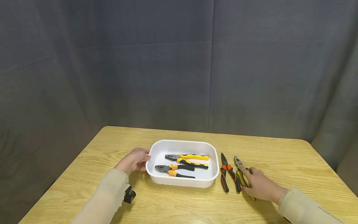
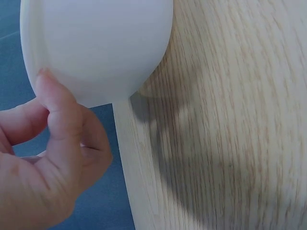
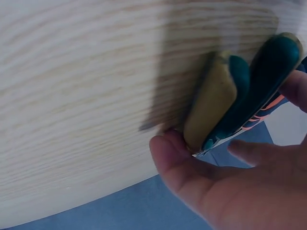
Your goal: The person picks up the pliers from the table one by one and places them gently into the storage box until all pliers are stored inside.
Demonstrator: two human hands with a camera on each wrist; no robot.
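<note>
No writing can be read on any tool. The left hand holds the left rim of the white oval plastic tray, its grip curled on the edge, mid-bench with two yellow-and-black pliers inside. Just right, past the orange-and-black pliers, the right hand has its grip around the green-and-yellow pliers lying on the light wooden bench, bare wood stretching to its right edge.
</note>
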